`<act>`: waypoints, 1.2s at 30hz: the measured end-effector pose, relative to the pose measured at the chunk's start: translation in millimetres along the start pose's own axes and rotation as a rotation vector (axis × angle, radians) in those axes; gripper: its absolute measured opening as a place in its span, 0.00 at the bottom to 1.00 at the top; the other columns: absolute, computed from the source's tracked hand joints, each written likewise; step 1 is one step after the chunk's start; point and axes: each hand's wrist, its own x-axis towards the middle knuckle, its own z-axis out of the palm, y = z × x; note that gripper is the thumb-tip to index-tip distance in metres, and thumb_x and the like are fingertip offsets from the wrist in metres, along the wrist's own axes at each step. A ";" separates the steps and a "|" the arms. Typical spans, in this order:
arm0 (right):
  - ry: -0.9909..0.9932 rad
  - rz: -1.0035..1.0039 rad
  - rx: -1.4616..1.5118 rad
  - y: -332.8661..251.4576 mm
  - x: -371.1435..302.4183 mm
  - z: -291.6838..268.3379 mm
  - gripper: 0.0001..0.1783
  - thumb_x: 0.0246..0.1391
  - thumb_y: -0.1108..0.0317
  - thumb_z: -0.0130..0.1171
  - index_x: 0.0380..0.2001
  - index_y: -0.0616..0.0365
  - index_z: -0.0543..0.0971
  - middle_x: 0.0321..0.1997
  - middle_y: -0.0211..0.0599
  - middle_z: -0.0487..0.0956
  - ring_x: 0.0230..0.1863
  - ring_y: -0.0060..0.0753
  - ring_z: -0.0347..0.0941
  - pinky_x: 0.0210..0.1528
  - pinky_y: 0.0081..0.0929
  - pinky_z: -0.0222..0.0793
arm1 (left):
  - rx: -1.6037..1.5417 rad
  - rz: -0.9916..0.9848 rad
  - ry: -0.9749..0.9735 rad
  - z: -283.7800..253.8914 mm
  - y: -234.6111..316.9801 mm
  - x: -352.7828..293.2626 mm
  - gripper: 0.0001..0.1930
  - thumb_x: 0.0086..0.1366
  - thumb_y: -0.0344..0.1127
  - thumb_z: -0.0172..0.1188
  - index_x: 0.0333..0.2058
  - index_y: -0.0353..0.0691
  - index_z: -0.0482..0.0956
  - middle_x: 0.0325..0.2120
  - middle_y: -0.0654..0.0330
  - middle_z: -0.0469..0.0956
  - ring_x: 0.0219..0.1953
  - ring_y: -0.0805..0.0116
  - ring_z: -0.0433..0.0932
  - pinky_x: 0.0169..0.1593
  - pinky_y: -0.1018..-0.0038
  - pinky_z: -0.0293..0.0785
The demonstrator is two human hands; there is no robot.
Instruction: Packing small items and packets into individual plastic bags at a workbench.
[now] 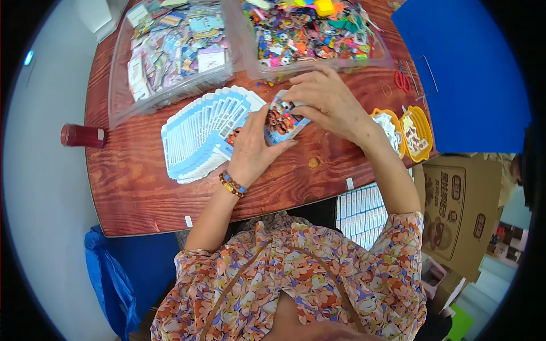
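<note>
One blue packet (pixel 279 121) between curled left hand (pixel 250 142), holding left side, and right hand (pixel 330 99), pinching upper edge.

Dark lettering (pixel 456 187) marks the cardboard carton (pixel 472 207) at right, while print on the fanned blue-and-white packets (pixel 196 136), left, is too small to read.

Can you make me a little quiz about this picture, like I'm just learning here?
1. True or false: the red-handled scissors lie on the table.
2. How many small yellow tubs sit near the table's right edge?
3. What are the left hand and the right hand both working at?

Key:
1. True.
2. Two.
3. A flat blue packet with a colourful picture.
</note>
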 end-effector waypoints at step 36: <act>-0.060 0.828 -0.189 23.4 -199.8 -14.6 0.07 0.55 0.67 0.59 0.32 0.60 0.80 0.33 0.43 0.82 0.34 0.44 0.79 0.38 0.38 0.74 | -0.011 0.084 -0.352 68.1 54.4 -35.4 0.45 0.50 0.43 0.76 0.62 0.32 0.63 0.50 0.44 0.73 0.53 0.46 0.74 0.54 0.60 0.73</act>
